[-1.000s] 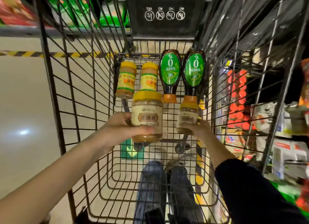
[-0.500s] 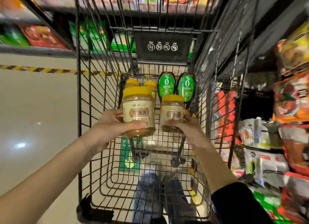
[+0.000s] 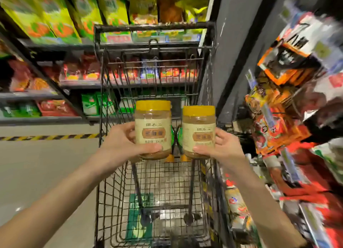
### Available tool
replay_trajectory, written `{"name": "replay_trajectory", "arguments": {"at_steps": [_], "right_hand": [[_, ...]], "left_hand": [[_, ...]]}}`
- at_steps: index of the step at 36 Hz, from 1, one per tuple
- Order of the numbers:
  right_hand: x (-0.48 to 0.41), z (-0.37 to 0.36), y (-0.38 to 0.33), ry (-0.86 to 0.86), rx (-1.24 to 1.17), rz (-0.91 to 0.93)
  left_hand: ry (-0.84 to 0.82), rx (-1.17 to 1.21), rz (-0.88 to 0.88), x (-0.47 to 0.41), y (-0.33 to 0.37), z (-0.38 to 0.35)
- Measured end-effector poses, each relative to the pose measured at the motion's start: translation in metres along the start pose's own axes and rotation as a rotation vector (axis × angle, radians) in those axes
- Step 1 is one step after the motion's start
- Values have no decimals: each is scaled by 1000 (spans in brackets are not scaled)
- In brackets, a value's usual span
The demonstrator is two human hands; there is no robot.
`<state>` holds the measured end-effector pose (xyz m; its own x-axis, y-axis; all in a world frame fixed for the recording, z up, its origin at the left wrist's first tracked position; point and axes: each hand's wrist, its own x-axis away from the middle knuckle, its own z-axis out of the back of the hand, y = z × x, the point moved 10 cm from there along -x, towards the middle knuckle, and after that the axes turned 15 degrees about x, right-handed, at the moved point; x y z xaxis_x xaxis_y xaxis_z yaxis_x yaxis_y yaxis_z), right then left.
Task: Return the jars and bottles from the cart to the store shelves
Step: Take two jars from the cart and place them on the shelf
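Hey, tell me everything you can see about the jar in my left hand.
The left jar looks like clear plastic, filled with tan paste, yellow lid on. Its cream label bears a brown oval panel and dark characters. It is upright above the cart basket, in the grip of the left hand, thumb across its lower front. The matching right jar is beside it, not touching.

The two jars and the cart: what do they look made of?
Left-hand jar and right-hand jar: clear walls showing tan contents, probably plastic, possibly glass; paper-looking cream labels. Lids: plain yellow, likely plastic. Cart: dark metal wire, seen in its thin welded grid; the top rail looks scuffed.
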<state>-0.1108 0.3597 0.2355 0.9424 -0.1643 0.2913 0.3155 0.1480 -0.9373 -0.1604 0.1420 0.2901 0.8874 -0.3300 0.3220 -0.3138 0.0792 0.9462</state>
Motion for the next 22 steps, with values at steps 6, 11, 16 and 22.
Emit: {"name": "replay_trajectory", "arguments": {"at_steps": [6,11,16,22], "right_hand": [[65,59,-56,237,25,113],[144,98,-83,463,56,179],[246,118,-85,710,36,183],[387,123,-70,1058,23,123]], "left_hand": [[-172,-48,-142,16,55,-46],[-368,-85,-238,39,86,-94],[-609,-81,-320,84,106,-147],[-892,-76,-328,160,109,-210]]}}
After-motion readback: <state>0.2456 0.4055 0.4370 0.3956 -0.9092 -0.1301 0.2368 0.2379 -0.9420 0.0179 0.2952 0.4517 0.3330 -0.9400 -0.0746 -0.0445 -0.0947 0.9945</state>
